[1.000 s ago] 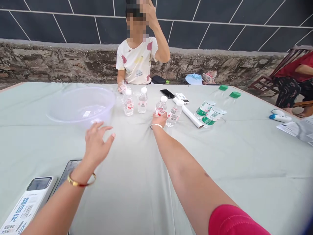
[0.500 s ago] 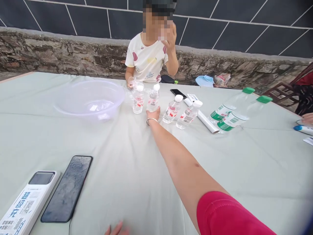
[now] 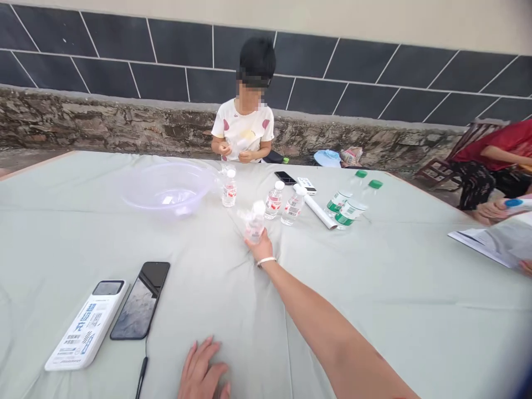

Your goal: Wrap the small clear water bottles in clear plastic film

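My right hand (image 3: 261, 247), with a light bracelet at the wrist, grips a small clear water bottle (image 3: 254, 221) by its lower part; the white-capped bottle is smeared by motion. Beyond it stand two like bottles (image 3: 274, 200) side by side, and a third bottle (image 3: 229, 189) is farther left near the basin. At the near edge of the view my left hand (image 3: 202, 370) rests on the table with its fingers spread, holding nothing. A black phone (image 3: 142, 299) and a white power bank (image 3: 86, 326) lie to its left.
A translucent purple basin (image 3: 166, 205) is at the far left. On the right are a white roll (image 3: 321, 211), two green-capped bottles (image 3: 349, 213) and another phone (image 3: 285, 178). A person (image 3: 243, 130) is across the table; another person (image 3: 499, 166) sits at the far right with papers (image 3: 482, 247).
My right hand has drawn the bottle nearer, away from the others. More of my left hand shows. The person opposite has lowered a raised hand. The view has tilted up and shifted.
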